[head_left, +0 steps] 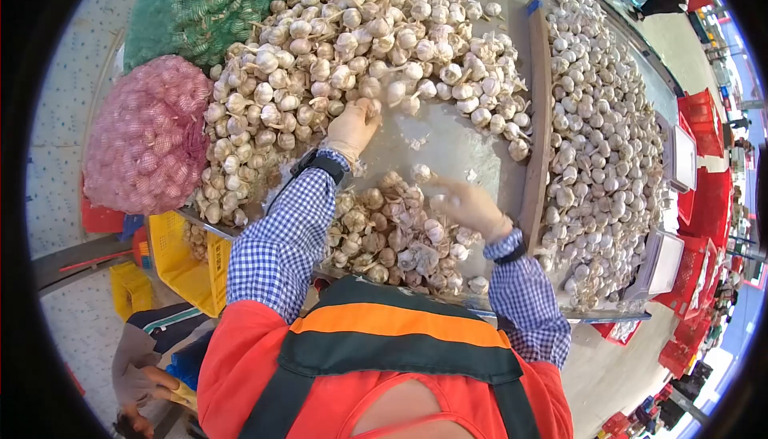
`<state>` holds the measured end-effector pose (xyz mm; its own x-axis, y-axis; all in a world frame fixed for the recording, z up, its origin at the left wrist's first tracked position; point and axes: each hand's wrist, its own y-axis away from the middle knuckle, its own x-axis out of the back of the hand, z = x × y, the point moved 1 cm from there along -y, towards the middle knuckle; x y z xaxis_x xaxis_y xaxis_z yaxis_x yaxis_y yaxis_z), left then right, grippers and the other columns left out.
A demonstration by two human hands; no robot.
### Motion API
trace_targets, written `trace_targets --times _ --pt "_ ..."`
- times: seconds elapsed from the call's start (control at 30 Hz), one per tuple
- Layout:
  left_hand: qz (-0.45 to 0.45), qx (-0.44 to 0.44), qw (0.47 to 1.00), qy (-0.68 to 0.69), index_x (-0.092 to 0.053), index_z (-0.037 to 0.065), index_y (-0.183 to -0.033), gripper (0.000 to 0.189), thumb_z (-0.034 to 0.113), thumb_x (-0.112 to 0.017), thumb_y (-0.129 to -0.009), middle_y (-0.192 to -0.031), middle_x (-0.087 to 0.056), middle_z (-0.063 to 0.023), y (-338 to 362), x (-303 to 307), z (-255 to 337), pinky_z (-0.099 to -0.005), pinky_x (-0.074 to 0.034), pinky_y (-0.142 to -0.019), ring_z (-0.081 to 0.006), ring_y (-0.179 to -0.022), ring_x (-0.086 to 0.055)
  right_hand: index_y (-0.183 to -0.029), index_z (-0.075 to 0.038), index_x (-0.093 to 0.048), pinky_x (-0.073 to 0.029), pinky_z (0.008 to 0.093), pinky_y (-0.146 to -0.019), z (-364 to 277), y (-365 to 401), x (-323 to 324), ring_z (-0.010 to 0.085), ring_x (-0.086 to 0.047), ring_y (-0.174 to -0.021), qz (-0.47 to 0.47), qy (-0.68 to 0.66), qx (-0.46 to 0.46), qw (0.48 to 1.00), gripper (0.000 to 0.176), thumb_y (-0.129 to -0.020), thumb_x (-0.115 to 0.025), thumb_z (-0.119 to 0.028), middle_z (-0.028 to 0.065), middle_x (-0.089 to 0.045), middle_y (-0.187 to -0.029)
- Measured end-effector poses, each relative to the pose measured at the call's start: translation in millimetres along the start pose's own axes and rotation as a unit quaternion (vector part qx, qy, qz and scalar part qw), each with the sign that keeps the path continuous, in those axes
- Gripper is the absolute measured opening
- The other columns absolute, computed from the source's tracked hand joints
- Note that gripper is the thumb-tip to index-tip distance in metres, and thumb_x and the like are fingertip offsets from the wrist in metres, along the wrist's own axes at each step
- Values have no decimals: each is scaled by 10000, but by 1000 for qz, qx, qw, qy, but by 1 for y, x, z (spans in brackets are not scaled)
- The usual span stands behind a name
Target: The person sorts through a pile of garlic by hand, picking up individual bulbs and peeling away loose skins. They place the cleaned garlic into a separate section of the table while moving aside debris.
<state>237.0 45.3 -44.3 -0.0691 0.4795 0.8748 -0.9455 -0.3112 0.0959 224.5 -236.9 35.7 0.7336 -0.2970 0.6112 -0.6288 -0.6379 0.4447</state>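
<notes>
My left hand [354,130], in a pale glove, reaches to the near edge of a large heap of garlic bulbs [320,47]. Its fingers are curled round a garlic bulb [372,106] at that edge, partly hidden by the hand. My right hand [474,207], also gloved and smeared by motion, is over the right side of a smaller garlic pile [392,235] close to my body. Its fingers look stretched out and apart, with no bulb visible in them. Just past its fingertips is a single whitish bulb [421,173].
A wooden divider [538,119] separates the heap from more garlic [596,143] on the right. Pink [148,135] and green [200,15] net sacks stand at left. A yellow crate [180,259] and another person [148,367] are lower left; red crates [700,123] line the right.
</notes>
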Motion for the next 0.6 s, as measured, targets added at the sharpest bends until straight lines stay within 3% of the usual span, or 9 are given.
trace_targets --times 0.1,0.2,0.27,0.3,0.4,0.47,0.53,0.57,0.6 --pt "-51 28 997 -43 -561 55 -1061 334 343 -573 -892 -1057 -622 -150 2 -8 17 -425 -542 -678 -330 -820 -658 -1202 -185 -623 -519 366 -762 -15 -65 24 279 -675 -868 165 -51 45 984 364 -862 -588 -310 160 -690 -941" --pt "-163 -95 979 -79 -539 -6 -1131 296 220 -498 -945 -1016 -631 -171 27 14 68 -405 -552 -651 -351 -831 -659 -1166 -215 -635 -510 379 -792 -29 -139 33 313 -664 -912 214 -7 37 976 364 -858 -545 -384 159 -689 -972" --pt "-169 -300 883 -318 -545 18 -1175 481 425 -542 -920 -1096 -622 -192 39 -79 34 -420 -524 -803 -349 -924 -636 -1137 -195 -643 -509 391 -797 -46 -175 29 317 -662 -916 185 75 1 980 377 -853 -523 -413 156 -689 -978" --pt "-170 -295 885 -318 -545 18 -1175 481 425 -542 -920 -1096 -622 -192 55 -78 37 -420 -524 -803 -349 -924 -636 -1108 -176 -650 -509 402 -802 -52 -189 25 321 -661 -920 158 158 -36 974 400 -849 -500 -441 153 -689 -983" --pt "-156 -284 942 90 -522 17 -1244 494 375 -564 -906 -1241 -560 -197 82 -38 55 -393 -495 -899 -331 -1022 -617 -1018 -128 -678 -516 416 -799 -49 -209 8 320 -665 -901 147 250 -37 956 423 -834 -488 -458 147 -693 -956" --pt "-370 -78 922 78 -537 22 -1246 474 331 -586 -889 -1266 -541 -163 76 -3 64 -351 -459 -967 -307 -1059 -592 -972 -120 -697 -523 427 -770 -55 -200 10 303 -672 -882 79 260 -19 962 381 -847 -496 -419 124 -702 -937" --pt "-182 -9 892 413 -605 112 -1178 330 294 -564 -905 -1159 -599 -142 51 -15 25 -351 -506 -897 -279 -1008 -609 -977 -127 -703 -524 423 -769 -56 -187 5 298 -673 -877 61 265 -3 962 354 -860 -499 -391 117 -703 -926" --pt "-50 -117 991 26 -617 126 -1107 261 297 -521 -936 -1099 -607 -124 59 21 29 -369 -544 -800 -274 -982 -609 -982 -134 -709 -524 420 -768 -54 -176 2 293 -673 -873 48 269 8 962 327 -872 -502 -363 110 -705 -914" --pt "-33 26 998 54 -606 109 -1041 231 296 -509 -944 -1035 -600 -110 45 29 20 -365 -554 -715 -258 -887 -624 -1132 -174 -662 -521 408 -782 -49 -163 -2 287 -664 -905 11 293 1 956 325 -890 -501 -320 109 -696 -971"
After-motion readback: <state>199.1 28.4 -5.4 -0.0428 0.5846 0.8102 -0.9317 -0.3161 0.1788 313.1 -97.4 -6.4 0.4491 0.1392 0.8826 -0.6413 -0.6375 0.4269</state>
